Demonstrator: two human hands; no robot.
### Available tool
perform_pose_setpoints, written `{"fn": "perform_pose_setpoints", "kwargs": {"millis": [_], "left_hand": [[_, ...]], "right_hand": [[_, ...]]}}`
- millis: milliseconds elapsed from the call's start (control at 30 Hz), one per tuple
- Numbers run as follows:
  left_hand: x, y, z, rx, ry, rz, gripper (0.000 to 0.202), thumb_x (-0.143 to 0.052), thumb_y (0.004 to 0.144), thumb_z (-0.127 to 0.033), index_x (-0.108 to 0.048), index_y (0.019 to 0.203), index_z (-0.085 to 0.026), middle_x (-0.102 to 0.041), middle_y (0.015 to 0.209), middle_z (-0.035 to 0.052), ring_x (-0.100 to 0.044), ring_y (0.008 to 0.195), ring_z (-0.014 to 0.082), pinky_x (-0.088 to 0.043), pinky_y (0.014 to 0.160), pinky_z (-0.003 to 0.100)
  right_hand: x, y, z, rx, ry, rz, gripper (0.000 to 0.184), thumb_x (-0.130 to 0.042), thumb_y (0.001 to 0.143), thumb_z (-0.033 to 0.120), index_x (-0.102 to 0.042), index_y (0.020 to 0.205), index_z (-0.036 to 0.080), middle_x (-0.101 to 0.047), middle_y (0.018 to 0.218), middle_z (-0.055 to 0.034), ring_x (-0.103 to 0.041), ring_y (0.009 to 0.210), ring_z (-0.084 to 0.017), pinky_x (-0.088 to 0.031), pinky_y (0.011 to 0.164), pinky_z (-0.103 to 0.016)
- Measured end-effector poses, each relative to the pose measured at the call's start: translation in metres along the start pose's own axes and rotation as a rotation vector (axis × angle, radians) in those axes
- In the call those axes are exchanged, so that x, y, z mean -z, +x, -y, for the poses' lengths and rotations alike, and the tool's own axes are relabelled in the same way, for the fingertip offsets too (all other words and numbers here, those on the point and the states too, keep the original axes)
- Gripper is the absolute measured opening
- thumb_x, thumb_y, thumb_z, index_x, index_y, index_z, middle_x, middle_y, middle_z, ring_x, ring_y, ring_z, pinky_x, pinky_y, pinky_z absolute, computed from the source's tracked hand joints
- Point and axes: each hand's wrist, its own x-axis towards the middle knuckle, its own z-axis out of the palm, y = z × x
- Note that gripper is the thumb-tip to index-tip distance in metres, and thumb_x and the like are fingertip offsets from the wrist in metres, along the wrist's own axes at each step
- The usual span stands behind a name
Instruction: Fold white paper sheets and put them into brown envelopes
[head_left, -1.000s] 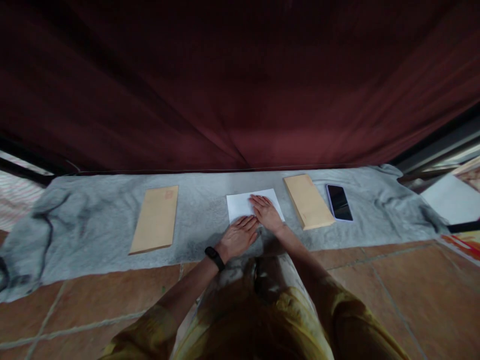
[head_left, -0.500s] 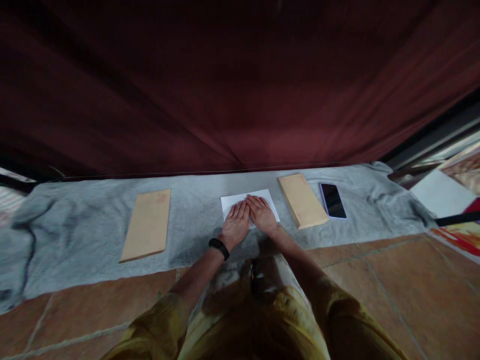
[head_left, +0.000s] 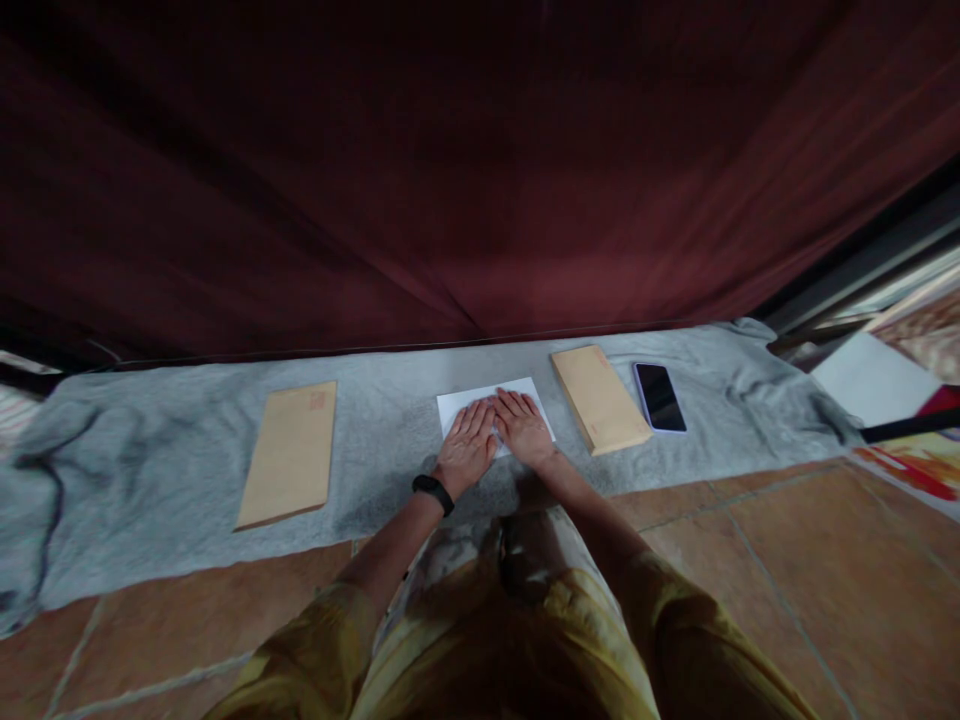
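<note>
A white sheet of paper lies on a grey cloth in front of me. My left hand, with a black band on its wrist, rests flat on the paper with its fingers stretched out. Beside it my right hand also lies flat on the sheet, fingers extended. The fingertips of both hands come close together near the paper's middle, and the hands hide much of the sheet. Neither hand grips anything.
To the left lies a stack of brown envelopes; another brown envelope stack lies to the right. Beyond it is a phone in a pale purple case. A dark red curtain hangs behind the cloth. Tiled floor shows in front.
My left hand has shifted slightly, its thumb now a little apart from the fingers. Both hands remain flat on the paper. The whole view has shifted slightly.
</note>
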Motion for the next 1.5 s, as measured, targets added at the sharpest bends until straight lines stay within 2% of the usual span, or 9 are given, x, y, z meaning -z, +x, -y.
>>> {"fn": "perform_pose_setpoints", "kwargs": {"millis": [133,333,633,867,1167,1500], "left_hand": [[0.002,0.000,-0.001,0.009,0.007,0.006,0.056,-0.041,0.097,-0.023,-0.041,0.151,-0.008,-0.034,0.162,0.0160,-0.026,0.152,0.0280,-0.021,0.126,0.047],[0.006,0.001,-0.004,0.017,0.012,0.019,0.057,-0.040,0.097,-0.024,-0.039,0.152,-0.009,-0.035,0.162,0.0109,-0.026,0.152,0.0265,-0.020,0.127,0.045],[0.007,0.004,-0.001,0.012,0.028,0.018,0.055,-0.037,0.099,-0.028,-0.040,0.152,-0.013,-0.040,0.160,0.0096,-0.030,0.151,0.0247,-0.021,0.126,0.045],[-0.001,0.017,-0.011,0.087,0.041,0.052,0.064,-0.034,0.101,-0.046,-0.036,0.154,-0.009,-0.033,0.163,0.0137,-0.023,0.153,0.0288,-0.018,0.125,0.052],[-0.002,0.027,-0.008,0.056,0.027,0.030,0.067,-0.035,0.100,-0.050,-0.034,0.155,-0.012,-0.034,0.162,0.0164,-0.025,0.153,0.0288,-0.016,0.124,0.055],[0.004,0.024,0.006,0.088,0.013,0.052,0.061,-0.035,0.101,-0.049,-0.038,0.155,-0.021,-0.038,0.161,0.0076,-0.026,0.152,0.0300,-0.016,0.124,0.057]], "right_hand": [[0.004,-0.008,-0.005,-0.030,-0.013,-0.008,0.047,-0.039,0.105,0.035,-0.049,0.148,0.020,-0.043,0.158,-0.0064,-0.039,0.145,-0.026,-0.026,0.121,-0.046],[0.011,-0.023,-0.012,-0.076,-0.027,-0.016,0.047,-0.040,0.105,0.036,-0.048,0.149,0.020,-0.043,0.158,-0.0074,-0.036,0.147,-0.026,-0.026,0.121,-0.047],[0.016,-0.039,-0.012,-0.150,-0.049,-0.036,0.047,-0.040,0.105,0.036,-0.048,0.149,0.020,-0.043,0.158,-0.0089,-0.038,0.146,-0.026,-0.027,0.120,-0.047],[0.020,-0.040,-0.008,-0.182,-0.048,-0.034,0.047,-0.040,0.105,0.036,-0.049,0.148,0.020,-0.043,0.158,-0.0087,-0.037,0.146,-0.027,-0.025,0.120,-0.049],[0.019,-0.040,-0.010,-0.184,-0.031,-0.033,0.046,-0.041,0.105,0.036,-0.049,0.148,0.021,-0.043,0.157,-0.0094,-0.038,0.146,-0.027,-0.027,0.119,-0.050],[0.016,-0.039,-0.010,-0.189,-0.016,-0.037,0.047,-0.041,0.105,0.037,-0.047,0.149,0.021,-0.042,0.158,-0.0084,-0.036,0.147,-0.026,-0.024,0.121,-0.049]]}}
